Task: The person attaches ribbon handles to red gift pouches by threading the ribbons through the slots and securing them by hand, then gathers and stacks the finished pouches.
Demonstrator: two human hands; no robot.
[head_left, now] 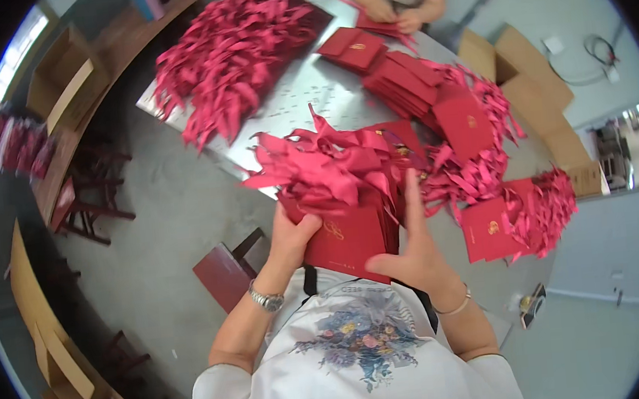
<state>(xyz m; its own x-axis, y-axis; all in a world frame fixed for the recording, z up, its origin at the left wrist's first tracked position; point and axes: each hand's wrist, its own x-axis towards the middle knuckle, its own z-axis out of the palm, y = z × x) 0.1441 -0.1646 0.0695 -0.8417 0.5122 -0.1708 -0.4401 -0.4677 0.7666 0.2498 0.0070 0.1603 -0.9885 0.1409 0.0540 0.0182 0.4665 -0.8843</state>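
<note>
In front of my chest stands a stack of red paper bags [347, 236] with gold print on the front one. Loose pink-red ribbons [324, 161] spill over its top. My left hand [293, 236] grips the stack's left edge, thumb on the front face and the other fingers hidden behind. At the right side is my right hand [417, 255], open, its fingers stretched upward along the edges and its thumb at the front bag's lower right corner. Just beyond, more red bags [400, 82] lie overlapping on the metal table [288, 100].
A big heap of ribboned bags [234, 51] covers the table's far left. Another ribboned bundle [493, 226] sits at the right. Across the table, a co-worker's hands [395, 22] handle a red bag. Cardboard boxes [524, 67] stand at right; a stool [223, 272] is at lower left.
</note>
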